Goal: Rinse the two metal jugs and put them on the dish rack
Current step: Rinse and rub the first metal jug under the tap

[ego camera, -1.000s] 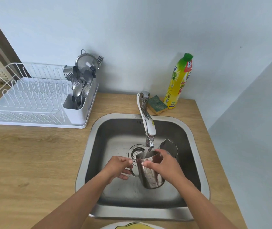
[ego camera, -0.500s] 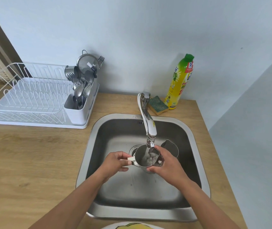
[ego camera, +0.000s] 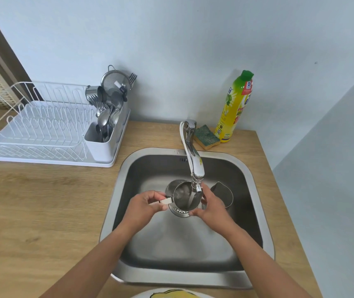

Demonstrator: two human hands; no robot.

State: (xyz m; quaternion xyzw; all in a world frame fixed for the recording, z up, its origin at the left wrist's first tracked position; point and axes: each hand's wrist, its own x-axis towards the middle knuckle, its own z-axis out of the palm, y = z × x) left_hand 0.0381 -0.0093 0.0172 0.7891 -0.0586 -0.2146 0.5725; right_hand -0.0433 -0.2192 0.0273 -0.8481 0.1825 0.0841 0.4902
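Tap water [ego camera: 190,200] inside tilted metal jug [ego camera: 180,195], second jug [ego camera: 223,193] in sink [ego camera: 118,183]

The right hand [ego camera: 211,208] hides part of the second jug [ego camera: 223,193]; a plate [ego camera: 171,294] is cropped below

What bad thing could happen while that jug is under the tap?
The jug is wet, and the left hand only pinches its handle while the right hand steadies the rim, so it might slip and bang the second jug in the sink. Water from the tap could also splash onto the wooden counter.
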